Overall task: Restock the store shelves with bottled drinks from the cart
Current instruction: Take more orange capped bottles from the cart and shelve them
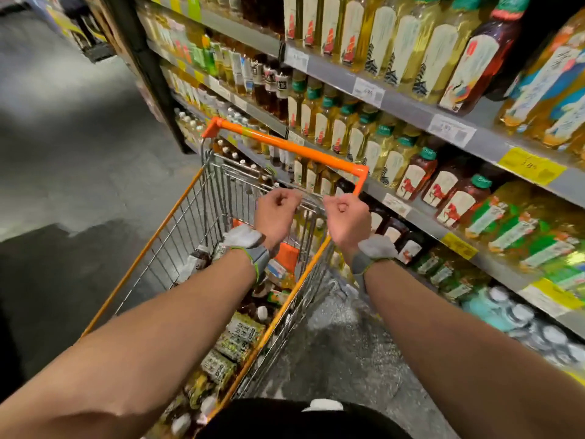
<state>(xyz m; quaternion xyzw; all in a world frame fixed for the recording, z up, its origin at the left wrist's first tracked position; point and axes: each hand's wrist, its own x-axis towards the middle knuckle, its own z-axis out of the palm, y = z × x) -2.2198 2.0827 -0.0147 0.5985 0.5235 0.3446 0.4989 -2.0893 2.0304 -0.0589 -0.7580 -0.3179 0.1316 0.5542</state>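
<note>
Wire cart, orange handle, holding bottled drinks. Left hand and right hand, fingers curled, at its wire rail. Stocked shelves alongside.

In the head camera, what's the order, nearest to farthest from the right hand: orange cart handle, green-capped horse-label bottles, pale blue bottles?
1. Orange cart handle, just above the right hand.
2. Green-capped horse-label bottles, shelf to its right.
3. Pale blue bottles, bottom shelf, far right.

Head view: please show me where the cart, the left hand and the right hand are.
cart (pixel 190 242), head view, left wire wall of the basket.
left hand (pixel 276 213), head view, back of the hand.
right hand (pixel 347 221), head view, back of the hand.
</note>
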